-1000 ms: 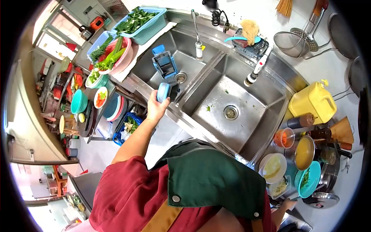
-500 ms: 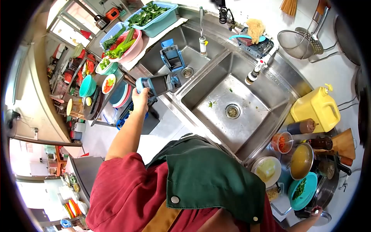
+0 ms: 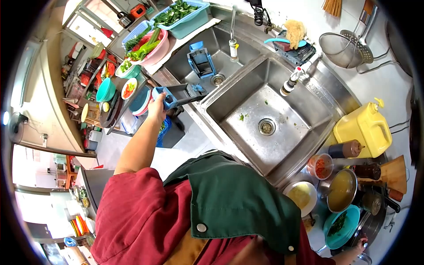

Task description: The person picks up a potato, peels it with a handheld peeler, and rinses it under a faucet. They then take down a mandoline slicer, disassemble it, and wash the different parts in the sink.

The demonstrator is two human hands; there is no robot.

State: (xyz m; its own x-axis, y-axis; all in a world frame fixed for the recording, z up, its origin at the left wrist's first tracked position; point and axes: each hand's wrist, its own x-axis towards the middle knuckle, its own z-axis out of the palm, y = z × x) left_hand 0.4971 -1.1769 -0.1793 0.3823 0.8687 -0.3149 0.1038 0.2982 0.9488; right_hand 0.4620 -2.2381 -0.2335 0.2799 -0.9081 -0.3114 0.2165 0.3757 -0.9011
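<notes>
Gripping a Blue Tool at the Left Basin

In the head view, holding a blue-and-dark tool [image 3: 171, 99] in the left hand [image 3: 157, 106], with fingers clamped round its blue end. Held at the near edge of the left basin [image 3: 180, 54], with the far end reaching in over that edge. Inside, just beside the round drain [image 3: 217, 79], a blue frame [image 3: 201, 62], apart from the tool. To the left of the basin, a pink tub [image 3: 159, 53] of vegetables and, next to it, a blue-green basket [image 3: 189, 28] of leafy greens. In the right basin [image 3: 234, 104], scraps of green leaf [image 3: 241, 117].

Stretching low and far to the right with the right hand [image 3: 362, 244], near a teal bowl [image 3: 351, 221] of dark greens. Too small there to tell whether with fingers apart or together, or touching anything. Farther up that side, a metal pan [image 3: 323, 191] of yellow liquid and a yellow jug [image 3: 362, 128].
</notes>
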